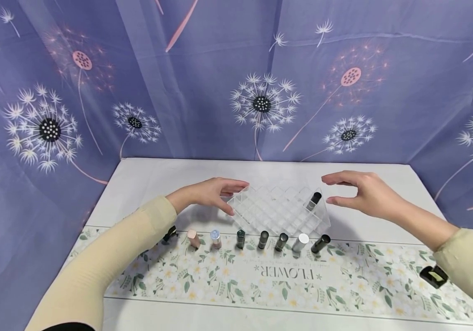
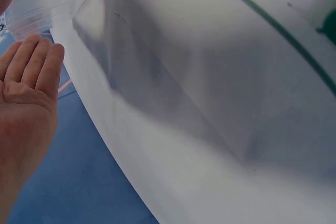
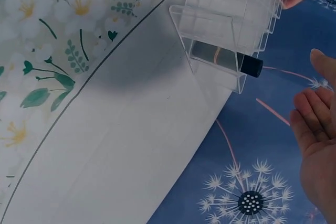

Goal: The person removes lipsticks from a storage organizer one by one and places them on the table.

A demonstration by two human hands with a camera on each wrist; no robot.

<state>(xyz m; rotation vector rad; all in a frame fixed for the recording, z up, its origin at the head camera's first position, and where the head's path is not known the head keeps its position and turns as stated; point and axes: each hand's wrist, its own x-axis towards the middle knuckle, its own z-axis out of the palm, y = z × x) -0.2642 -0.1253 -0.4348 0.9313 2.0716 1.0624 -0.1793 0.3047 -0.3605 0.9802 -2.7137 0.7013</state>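
A clear lattice organizer (image 1: 275, 209) with diamond-shaped compartments stands on the white table. One black-capped lipstick tube (image 1: 314, 201) is in a compartment at its right end; the right wrist view shows this tube (image 3: 226, 59) through the clear wall. My left hand (image 1: 213, 192) is at the organizer's left end, fingers extended and thumb spread; whether it touches the wall I cannot tell. Off the right end, my right hand (image 1: 371, 193) is held apart from it, thumb and fingers separated around nothing. Each palm appears bare in its wrist view.
In front of the organizer is a row of upright tubes, including a pink one (image 1: 193, 239), a blue-topped one (image 1: 216, 239), a dark green one (image 1: 240, 239) and a silver one (image 1: 301, 242). They stand along a floral runner (image 1: 236, 287). A purple dandelion curtain (image 1: 203, 92) hangs behind.
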